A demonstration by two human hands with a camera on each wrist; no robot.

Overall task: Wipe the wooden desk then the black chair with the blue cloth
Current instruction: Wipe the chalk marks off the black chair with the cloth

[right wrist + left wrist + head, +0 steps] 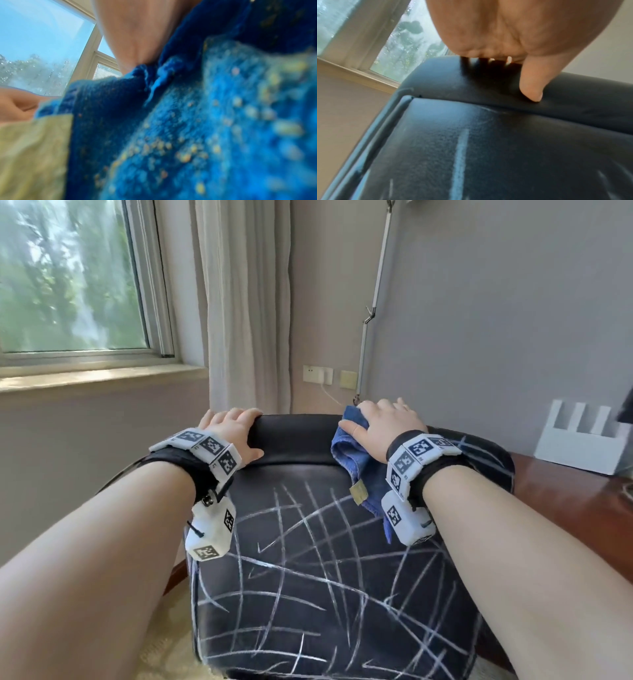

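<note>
The black chair (308, 559) stands right in front of me, its leather crossed by many white scratch marks. My left hand (236, 429) grips the top edge of its backrest at the left, fingers curled over the far side and thumb (532, 86) on the front of the chair (488, 148). My right hand (380, 426) holds the blue cloth (356, 467) against the top edge at the right, fingers bent over it. The cloth (188, 121) bunches under the palm (133, 33) and hangs down the backrest with its beige tag (358, 492). The wooden desk (565, 501) lies to the right.
A white slotted rack (579, 440) stands on the desk by the grey wall. Behind the chair are a white curtain (246, 302), wall sockets (318, 374) and a thin metal rod (375, 296). A window (68, 275) with its sill is at the left.
</note>
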